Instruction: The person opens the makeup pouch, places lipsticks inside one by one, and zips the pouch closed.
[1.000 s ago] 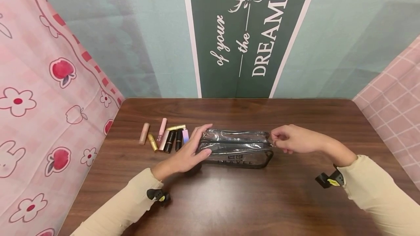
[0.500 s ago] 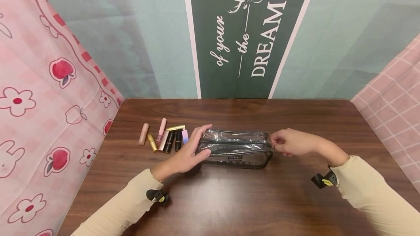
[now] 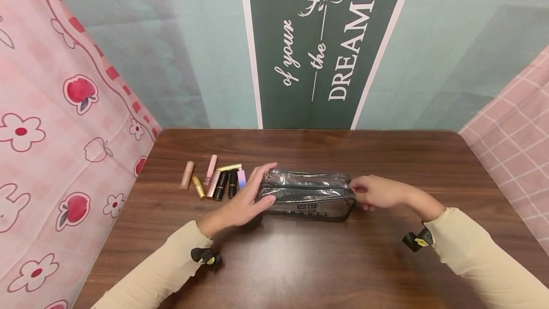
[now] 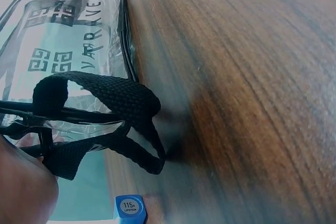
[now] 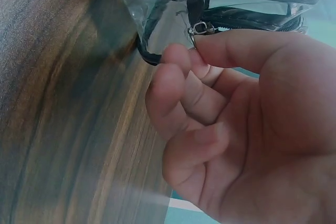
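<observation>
A clear zip pouch (image 3: 306, 194) with black trim and dark "TRAVEL" lettering lies on the table. My left hand (image 3: 249, 199) holds its left end, thumb on the near side and fingers over the far side. Beside that hand, in the left wrist view, a black strap loop (image 4: 113, 95) sticks out from the pouch's end. At the opposite end, my right hand (image 3: 379, 191) pinches the small metal zipper pull (image 5: 201, 28) between thumb and index finger, its other fingers curled. Dark zipper teeth (image 5: 286, 24) show near the pull in the right wrist view.
Several lipstick and lip gloss tubes lie left of the pouch, among them a pink tube (image 3: 187, 175), a gold tube (image 3: 199, 187), a black tube (image 3: 220, 186) and a blue-purple tube (image 3: 242, 179). Wooden table (image 3: 291, 266) surrounds them; fabric hangs behind and at both sides.
My right hand has shifted slightly left and toward me at the pouch's right end, still pinching the zipper pull. The left hand and the tubes stay where they were.
</observation>
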Demonstrator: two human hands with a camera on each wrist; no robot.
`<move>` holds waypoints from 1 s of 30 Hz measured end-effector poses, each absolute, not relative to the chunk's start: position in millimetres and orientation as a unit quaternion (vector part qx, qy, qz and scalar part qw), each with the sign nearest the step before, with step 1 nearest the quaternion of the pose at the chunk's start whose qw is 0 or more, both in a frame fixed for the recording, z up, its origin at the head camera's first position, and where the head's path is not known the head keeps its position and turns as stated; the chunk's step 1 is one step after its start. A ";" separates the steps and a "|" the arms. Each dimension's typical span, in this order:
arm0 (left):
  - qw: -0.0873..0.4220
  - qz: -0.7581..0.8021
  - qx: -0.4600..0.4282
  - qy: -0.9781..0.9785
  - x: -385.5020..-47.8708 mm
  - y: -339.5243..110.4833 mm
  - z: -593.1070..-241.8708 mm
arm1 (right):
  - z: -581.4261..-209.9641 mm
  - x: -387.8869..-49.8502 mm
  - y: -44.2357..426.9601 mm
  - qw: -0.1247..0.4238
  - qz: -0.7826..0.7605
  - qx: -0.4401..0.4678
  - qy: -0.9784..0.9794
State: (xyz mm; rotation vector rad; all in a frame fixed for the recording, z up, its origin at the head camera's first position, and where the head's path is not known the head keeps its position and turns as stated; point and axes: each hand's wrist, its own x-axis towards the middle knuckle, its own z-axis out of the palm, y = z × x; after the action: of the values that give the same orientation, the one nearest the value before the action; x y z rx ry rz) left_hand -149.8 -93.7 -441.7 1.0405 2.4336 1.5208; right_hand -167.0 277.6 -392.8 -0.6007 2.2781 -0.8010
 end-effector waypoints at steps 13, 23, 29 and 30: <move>0.042 0.492 0.338 0.801 -148.1 -95.4 -442.0 | -397.8 -162.6 274.2 0.303 -0.301 -0.210 0.879; 0.043 0.464 0.337 0.818 -146.5 -96.7 -441.7 | -391.5 -158.5 273.7 0.245 -0.286 -0.243 0.894; 0.052 0.466 0.331 0.819 -146.5 -97.3 -441.9 | -377.6 -158.7 271.8 0.175 -0.281 -0.257 0.908; 0.051 0.467 0.331 0.818 -146.6 -97.5 -441.8 | -375.3 -158.4 271.3 0.161 -0.284 -0.256 0.910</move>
State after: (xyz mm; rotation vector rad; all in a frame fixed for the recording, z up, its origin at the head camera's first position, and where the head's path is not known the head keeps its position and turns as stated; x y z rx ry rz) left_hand -146.6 -97.5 -441.8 1.0080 2.4898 1.4227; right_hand -158.4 271.3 -375.3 -0.7313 2.5976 -0.8115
